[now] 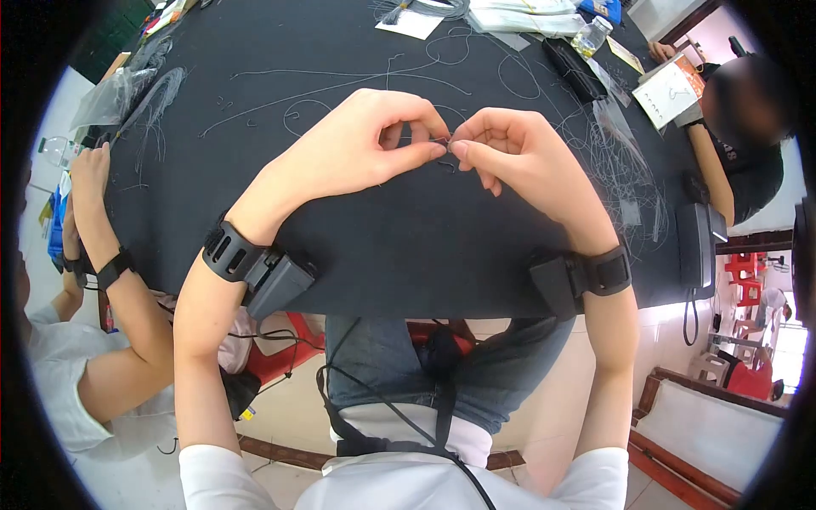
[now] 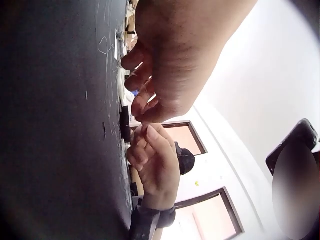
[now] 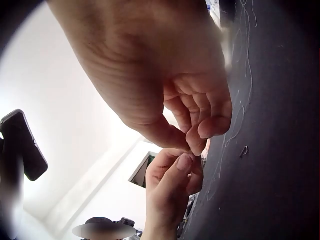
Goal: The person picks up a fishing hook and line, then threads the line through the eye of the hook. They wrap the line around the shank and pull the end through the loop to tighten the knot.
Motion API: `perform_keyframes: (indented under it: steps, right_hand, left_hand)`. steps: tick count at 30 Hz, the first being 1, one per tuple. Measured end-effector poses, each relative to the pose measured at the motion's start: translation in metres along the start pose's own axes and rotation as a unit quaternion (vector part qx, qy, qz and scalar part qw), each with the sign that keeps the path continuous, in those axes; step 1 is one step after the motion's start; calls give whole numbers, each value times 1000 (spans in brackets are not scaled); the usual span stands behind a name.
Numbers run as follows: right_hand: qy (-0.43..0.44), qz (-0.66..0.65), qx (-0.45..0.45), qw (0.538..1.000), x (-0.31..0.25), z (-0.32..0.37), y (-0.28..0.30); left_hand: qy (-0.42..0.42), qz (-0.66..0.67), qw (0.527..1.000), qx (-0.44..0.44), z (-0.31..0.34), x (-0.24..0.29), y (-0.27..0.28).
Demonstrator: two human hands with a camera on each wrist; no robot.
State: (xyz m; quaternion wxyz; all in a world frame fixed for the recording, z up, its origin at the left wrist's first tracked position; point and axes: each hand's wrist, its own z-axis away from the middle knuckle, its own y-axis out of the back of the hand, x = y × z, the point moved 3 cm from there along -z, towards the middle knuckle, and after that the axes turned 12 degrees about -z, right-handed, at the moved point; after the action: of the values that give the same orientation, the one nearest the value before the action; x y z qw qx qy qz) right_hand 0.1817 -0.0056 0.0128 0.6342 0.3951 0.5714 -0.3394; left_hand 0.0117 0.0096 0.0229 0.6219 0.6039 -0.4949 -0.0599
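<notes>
Above the black tabletop (image 1: 408, 246), my left hand (image 1: 365, 140) and right hand (image 1: 531, 161) meet fingertip to fingertip. Each pinches a fine wire between thumb and index finger, and only a tiny bit of it shows where the fingertips come together. The other fingers of the right hand curl loosely below the pinch. In the left wrist view the left hand (image 2: 175, 65) hangs over the right hand (image 2: 160, 170). From the right wrist the thumb of the left hand (image 3: 167, 192) shows close under the right fingertips. A short bent wire piece (image 3: 243, 151) lies on the cloth.
Long loose wires (image 1: 293, 99) stretch beyond my hands. At right sits a tangled wire heap (image 1: 625, 170) near a black case (image 1: 574, 72). Clear packets (image 1: 527, 21) and a small jar (image 1: 592, 36) stand at the far edge. People sit at left and right.
</notes>
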Motion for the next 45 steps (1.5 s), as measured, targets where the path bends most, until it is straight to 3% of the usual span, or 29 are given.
perform_keyframes:
  steps: [10, 19, 28, 34, 45]
  right_hand:
    - [8, 13, -4, 1000, 0, 0, 1]
    - [22, 18, 16, 999, 0, 3, 3]
    - [31, 57, 17, 998, 3, 1, -4]
    - [44, 91, 29, 994, 0, 3, -4]
    - [20, 103, 22, 994, -3, 4, -4]
  left_hand:
    - [29, 94, 995, 2, 1, -4, -5]
    - [38, 85, 995, 41, 2, -11, -8]
    - [39, 52, 998, -2, 2, -4, -11]
    - [34, 100, 994, 38, 2, -7, -16]
    - [49, 160, 986, 0, 2, -10, -16]
